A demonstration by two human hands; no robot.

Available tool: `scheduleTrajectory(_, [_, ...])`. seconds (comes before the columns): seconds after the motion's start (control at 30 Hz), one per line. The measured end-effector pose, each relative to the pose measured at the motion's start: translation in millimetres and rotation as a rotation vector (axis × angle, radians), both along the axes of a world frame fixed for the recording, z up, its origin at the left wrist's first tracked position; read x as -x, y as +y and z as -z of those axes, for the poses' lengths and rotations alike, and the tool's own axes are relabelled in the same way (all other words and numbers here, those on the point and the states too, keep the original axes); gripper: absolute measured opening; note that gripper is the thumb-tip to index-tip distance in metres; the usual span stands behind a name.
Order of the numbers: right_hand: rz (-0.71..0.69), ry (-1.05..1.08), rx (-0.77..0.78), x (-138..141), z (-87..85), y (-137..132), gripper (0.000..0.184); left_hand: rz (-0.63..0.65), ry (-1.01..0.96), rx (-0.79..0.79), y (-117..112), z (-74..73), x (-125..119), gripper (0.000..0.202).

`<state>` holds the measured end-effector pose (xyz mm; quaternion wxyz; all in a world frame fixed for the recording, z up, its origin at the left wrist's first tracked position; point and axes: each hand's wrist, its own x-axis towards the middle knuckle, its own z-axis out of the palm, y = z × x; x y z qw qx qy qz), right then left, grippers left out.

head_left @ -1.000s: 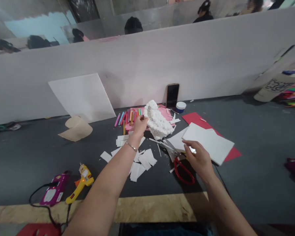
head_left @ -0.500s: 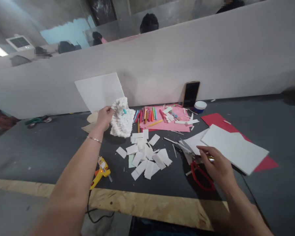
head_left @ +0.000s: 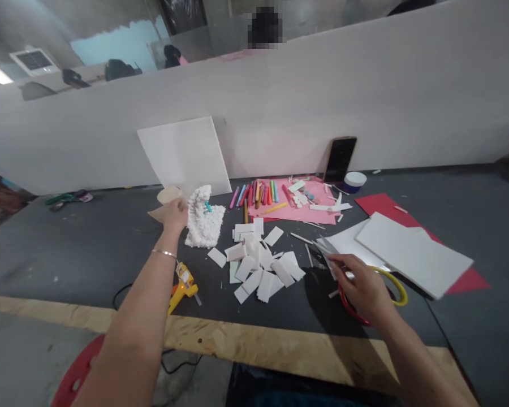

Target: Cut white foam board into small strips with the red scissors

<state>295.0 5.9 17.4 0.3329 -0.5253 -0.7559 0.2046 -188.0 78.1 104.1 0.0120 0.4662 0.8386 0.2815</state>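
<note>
My left hand, fingers curled, is at the left edge of a white, bumpy craft piece that has a raised back part and a small teal bit on it. The piece rests on the dark table, and my fingertips are partly hidden. My right hand is closed around the middle of a pair of scissors with one red and one yellow handle; their blades point to the far left. White paper lies beside the blades. Between my hands is a loose pile of small white cut rectangles.
A yellow glue gun lies by my left forearm, near the wooden edge. Behind are a white board, coloured markers, pink paper, a phone and a small jar. White sheets cover red paper.
My left hand has brought the bumpy white piece down and slightly left onto the table. My right hand has closed on the scissors, and their yellow handle now shows.
</note>
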Motion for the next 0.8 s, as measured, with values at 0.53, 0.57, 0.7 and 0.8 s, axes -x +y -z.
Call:
scheduleTrajectory(0.53, [-0.393, -0.430, 0.099, 82.1, -8.6, 13.4, 0.063, 0.471, 0.174, 0.221, -121.8, 81.7, -90.8, 0.058])
scheduleTrajectory(0.57, [-0.374, -0.422, 0.099, 82.2, -9.5, 13.3, 0.063, 0.480, 0.185, 0.241, -121.1, 78.9, -90.0, 0.053])
scheduleTrajectory(0.7, [-0.290, -0.359, 0.113, 78.0, -5.2, 10.3, 0.057, 0.467, 0.201, 0.298, -119.9, 71.3, -91.0, 0.039])
scheduleTrajectory(0.8, [-0.244, -0.269, 0.146, 74.3, 4.5, 9.0, 0.052, 0.438, 0.181, 0.322, -120.3, 70.8, -94.8, 0.029])
